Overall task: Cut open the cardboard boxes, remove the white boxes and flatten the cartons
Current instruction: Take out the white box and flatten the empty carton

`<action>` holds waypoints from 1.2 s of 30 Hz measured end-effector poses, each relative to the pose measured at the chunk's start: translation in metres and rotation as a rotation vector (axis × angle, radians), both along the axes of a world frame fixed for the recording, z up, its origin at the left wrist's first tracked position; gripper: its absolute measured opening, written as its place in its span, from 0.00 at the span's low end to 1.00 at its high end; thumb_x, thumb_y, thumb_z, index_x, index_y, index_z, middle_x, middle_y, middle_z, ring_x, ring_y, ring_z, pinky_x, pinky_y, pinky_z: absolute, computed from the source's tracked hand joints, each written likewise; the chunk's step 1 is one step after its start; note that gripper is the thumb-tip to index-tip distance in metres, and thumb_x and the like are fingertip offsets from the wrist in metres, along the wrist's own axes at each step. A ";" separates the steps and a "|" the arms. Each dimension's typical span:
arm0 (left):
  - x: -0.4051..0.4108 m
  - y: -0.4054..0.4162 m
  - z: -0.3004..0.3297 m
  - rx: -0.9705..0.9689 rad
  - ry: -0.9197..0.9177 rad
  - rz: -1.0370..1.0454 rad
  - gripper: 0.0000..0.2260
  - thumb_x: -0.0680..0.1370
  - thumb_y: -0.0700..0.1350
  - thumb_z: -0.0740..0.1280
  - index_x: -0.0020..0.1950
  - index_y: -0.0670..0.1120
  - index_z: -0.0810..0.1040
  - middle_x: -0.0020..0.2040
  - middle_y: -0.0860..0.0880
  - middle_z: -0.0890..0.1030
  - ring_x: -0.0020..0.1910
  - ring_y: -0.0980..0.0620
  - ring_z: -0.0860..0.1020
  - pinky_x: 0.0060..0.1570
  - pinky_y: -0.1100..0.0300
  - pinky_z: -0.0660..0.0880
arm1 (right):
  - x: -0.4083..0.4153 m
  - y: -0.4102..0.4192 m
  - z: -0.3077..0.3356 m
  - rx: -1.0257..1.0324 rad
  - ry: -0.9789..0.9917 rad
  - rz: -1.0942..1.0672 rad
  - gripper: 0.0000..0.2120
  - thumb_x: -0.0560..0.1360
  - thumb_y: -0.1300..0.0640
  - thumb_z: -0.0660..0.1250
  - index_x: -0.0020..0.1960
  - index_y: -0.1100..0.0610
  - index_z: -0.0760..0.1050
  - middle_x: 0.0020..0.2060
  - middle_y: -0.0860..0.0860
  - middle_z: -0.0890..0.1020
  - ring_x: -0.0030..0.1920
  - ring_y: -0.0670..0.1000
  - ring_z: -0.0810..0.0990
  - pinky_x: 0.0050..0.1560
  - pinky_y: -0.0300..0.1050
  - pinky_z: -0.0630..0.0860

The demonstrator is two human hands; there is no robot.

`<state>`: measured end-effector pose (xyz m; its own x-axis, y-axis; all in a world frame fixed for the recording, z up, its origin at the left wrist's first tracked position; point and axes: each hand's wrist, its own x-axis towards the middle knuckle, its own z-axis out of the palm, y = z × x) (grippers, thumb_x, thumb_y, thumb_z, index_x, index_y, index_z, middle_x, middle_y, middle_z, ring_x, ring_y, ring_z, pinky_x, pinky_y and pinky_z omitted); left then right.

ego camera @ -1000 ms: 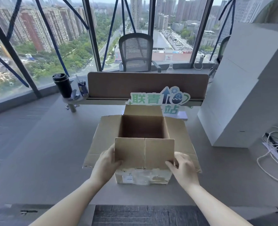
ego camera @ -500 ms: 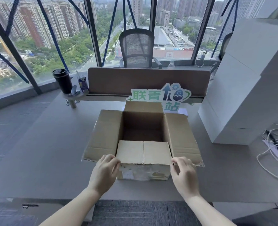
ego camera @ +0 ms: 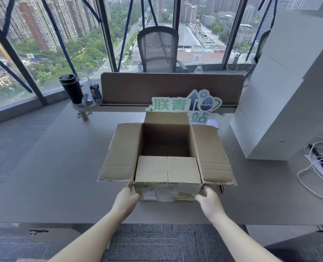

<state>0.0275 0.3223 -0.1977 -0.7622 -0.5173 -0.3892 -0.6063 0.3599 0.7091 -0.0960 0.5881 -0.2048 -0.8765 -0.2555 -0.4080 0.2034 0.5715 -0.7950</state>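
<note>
Nearby, white stack [ego camera: 281, 103] right, both hands' fingers grasping open carton [ego camera: 167, 159], sign [ego camera: 185, 106] behind

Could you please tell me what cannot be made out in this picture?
- Left hand fingers: head view, hidden behind the open brown cardboard carton.
- Right hand fingers: likewise hidden behind the carton's corner.
- White label on its front: too small to read.

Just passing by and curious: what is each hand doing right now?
Left hand: grips the near left corner of the cardboard box.
Right hand: grips the box's near right corner.
</note>
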 end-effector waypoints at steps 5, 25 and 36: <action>0.003 -0.003 0.018 0.043 0.148 0.093 0.23 0.72 0.54 0.63 0.67 0.51 0.76 0.62 0.51 0.81 0.56 0.53 0.79 0.44 0.63 0.72 | 0.006 -0.006 0.037 -0.092 0.135 -0.035 0.15 0.74 0.62 0.63 0.53 0.47 0.81 0.48 0.40 0.85 0.53 0.45 0.81 0.57 0.48 0.76; -0.090 -0.037 0.150 0.223 0.468 0.164 0.09 0.81 0.49 0.64 0.59 0.51 0.80 0.52 0.51 0.84 0.49 0.54 0.82 0.51 0.57 0.78 | -0.066 -0.041 0.147 -0.412 0.276 0.018 0.21 0.82 0.52 0.61 0.74 0.48 0.67 0.63 0.38 0.77 0.64 0.40 0.74 0.68 0.39 0.67; -0.058 -0.016 0.093 0.406 0.588 -0.053 0.24 0.75 0.58 0.66 0.71 0.58 0.71 0.64 0.56 0.80 0.64 0.57 0.76 0.65 0.56 0.71 | -0.062 -0.023 0.093 -0.410 0.125 0.073 0.23 0.76 0.52 0.71 0.68 0.42 0.70 0.59 0.39 0.81 0.63 0.40 0.76 0.68 0.43 0.68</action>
